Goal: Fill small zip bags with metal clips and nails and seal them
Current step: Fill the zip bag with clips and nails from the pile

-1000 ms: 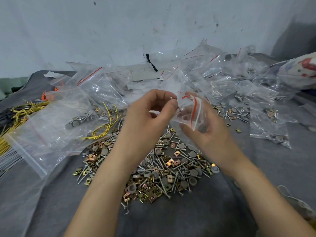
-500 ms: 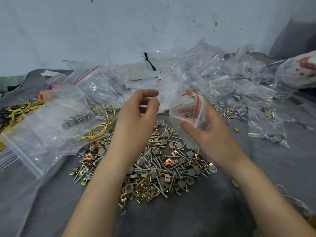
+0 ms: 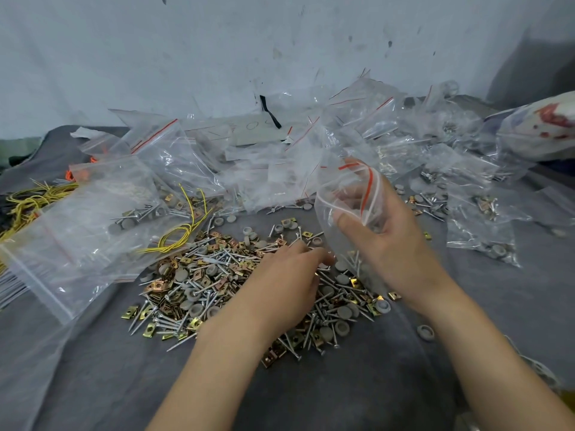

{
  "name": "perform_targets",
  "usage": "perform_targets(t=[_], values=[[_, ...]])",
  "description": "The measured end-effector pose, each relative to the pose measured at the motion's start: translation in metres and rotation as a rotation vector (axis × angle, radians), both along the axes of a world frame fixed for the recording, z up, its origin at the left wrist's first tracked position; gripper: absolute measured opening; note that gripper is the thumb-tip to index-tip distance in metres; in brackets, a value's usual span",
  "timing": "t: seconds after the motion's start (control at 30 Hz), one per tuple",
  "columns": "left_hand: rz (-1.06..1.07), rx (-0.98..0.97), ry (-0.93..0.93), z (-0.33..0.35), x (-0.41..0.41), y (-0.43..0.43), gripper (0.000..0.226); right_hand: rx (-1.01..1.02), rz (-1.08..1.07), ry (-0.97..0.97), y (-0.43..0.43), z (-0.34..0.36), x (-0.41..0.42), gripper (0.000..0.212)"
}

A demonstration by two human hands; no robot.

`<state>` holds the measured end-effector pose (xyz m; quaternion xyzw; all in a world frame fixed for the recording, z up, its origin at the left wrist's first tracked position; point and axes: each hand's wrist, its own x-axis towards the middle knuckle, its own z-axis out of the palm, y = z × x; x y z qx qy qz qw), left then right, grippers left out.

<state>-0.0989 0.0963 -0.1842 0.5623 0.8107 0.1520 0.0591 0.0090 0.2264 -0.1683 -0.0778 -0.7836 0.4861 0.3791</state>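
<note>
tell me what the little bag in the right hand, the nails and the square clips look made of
Zip bag: thin clear plastic film, glossy and crinkled, with a red seal line. Nails: probably steel, dull silver-grey shine. Clips: thin sheet metal, likely plated, with a yellow-gold to coppery gloss.

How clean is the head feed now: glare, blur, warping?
Head view: soft even light, faint shadows; glare streaks on the heaped bags; left hand slightly blurred over the pile; right hand and its bag sharp; edges bend, wide-angle.
</note>
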Motion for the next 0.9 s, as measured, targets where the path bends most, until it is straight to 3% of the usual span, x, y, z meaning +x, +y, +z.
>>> perform_targets(t=[0.3, 0.47, 0.77, 0.9], values=[[0.033, -0.008, 0.201, -0.012, 0.0, 0.006, 0.039, -0.025, 0.017, 0.023, 0.003, 0.0, 0.0, 0.048], [0.061, -0.003, 0.206, -0.013, -0.001, 0.005, 0.028, -0.075, 0.024, 0.055, 0.003, 0.003, 0.0, 0.037], [0.073, -0.014, 0.255, -0.016, 0.002, 0.002, 0.028, -0.105, 0.046, 0.087, 0.005, 0.009, 0.002, 0.044], [0.079, 0.043, 0.175, -0.011, 0.002, -0.002, 0.027, -0.104, 0.04, 0.083, 0.005, 0.008, 0.002, 0.045]])
